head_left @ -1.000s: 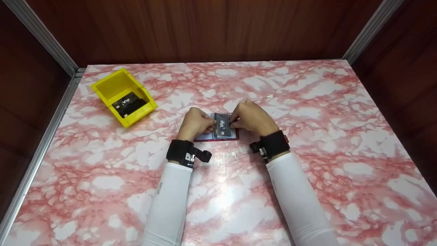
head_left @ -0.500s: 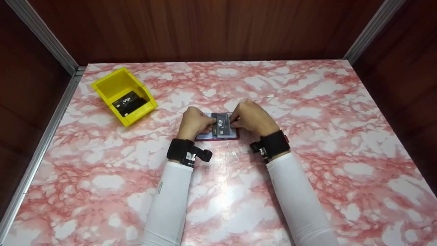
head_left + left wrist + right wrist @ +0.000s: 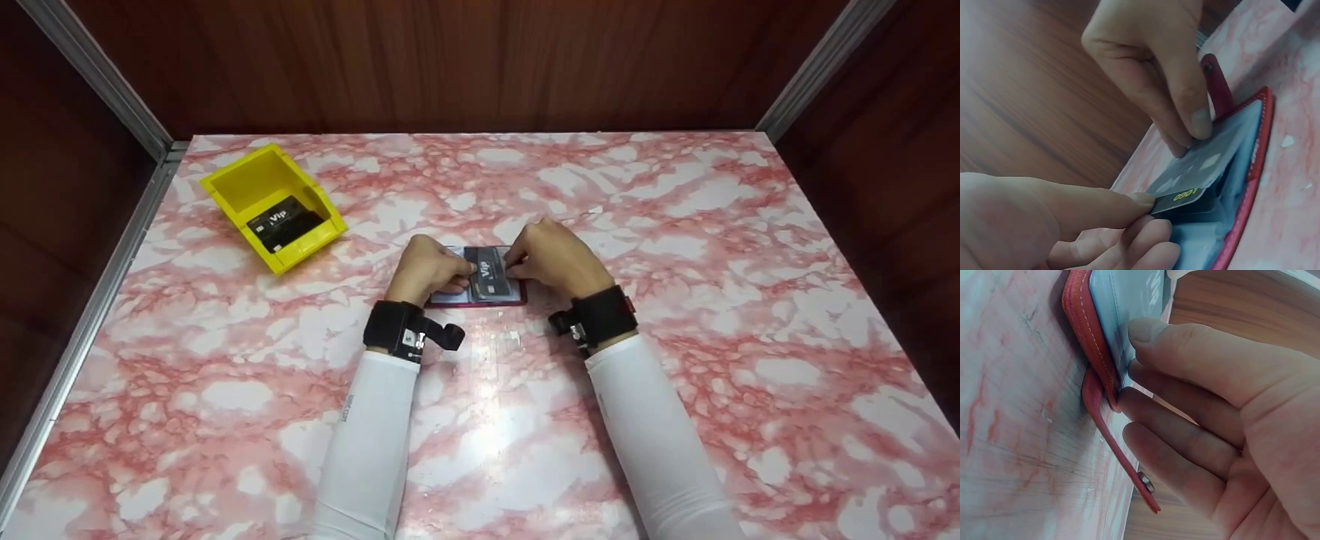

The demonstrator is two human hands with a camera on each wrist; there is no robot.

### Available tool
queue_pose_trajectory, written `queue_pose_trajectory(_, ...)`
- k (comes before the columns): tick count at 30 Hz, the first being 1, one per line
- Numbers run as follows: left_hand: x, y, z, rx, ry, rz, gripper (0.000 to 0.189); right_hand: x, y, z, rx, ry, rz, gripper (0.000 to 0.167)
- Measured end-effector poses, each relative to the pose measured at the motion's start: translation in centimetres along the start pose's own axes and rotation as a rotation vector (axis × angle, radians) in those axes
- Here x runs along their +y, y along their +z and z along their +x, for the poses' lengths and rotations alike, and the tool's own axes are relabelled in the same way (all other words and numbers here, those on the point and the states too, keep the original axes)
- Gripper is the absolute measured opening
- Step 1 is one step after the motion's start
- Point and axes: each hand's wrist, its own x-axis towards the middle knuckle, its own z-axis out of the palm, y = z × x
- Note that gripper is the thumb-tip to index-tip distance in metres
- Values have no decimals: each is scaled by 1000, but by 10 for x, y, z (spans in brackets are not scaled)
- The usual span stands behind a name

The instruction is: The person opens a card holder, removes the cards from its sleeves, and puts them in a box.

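Observation:
A red card holder (image 3: 480, 304) lies spread on the table, its clear sleeves facing up. Inside one clear sleeve (image 3: 1123, 304) is most of a dark Vip card (image 3: 490, 285), its LOGO end sticking out on the left. My left hand (image 3: 426, 266) pinches that protruding end between thumb and forefinger, seen closely in the left wrist view. On the opposite side my right hand (image 3: 559, 259) pinches the sleeve's outer edge with thumb and forefinger, and its other fingers lie beside the holder. A red snap strap (image 3: 1114, 433) extends from the holder near those fingers.
A yellow bin (image 3: 259, 180) with several dark cards (image 3: 281, 217) stands at the back left of the marbled table (image 3: 675, 225). Dark wood panels (image 3: 465, 67) with metal corner posts enclose the back and sides.
The card and its sleeve have shifted slightly between my hands and now tilt a little differently. Both hands keep their pinch and stay almost in place.

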Motion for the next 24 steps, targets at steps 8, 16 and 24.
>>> queue_pose_trajectory(8,-3,-8,-1,-38,1,-126,17,1,0,0,5,-3,14,8)
queue_pose_trajectory(16,-5,-6,1,-46,18,-158,20,0,0,0,6,22,6,8)
queue_pose_trajectory(24,-5,-5,1,-44,34,-121,21,-1,-1,0,-5,16,-11,11)
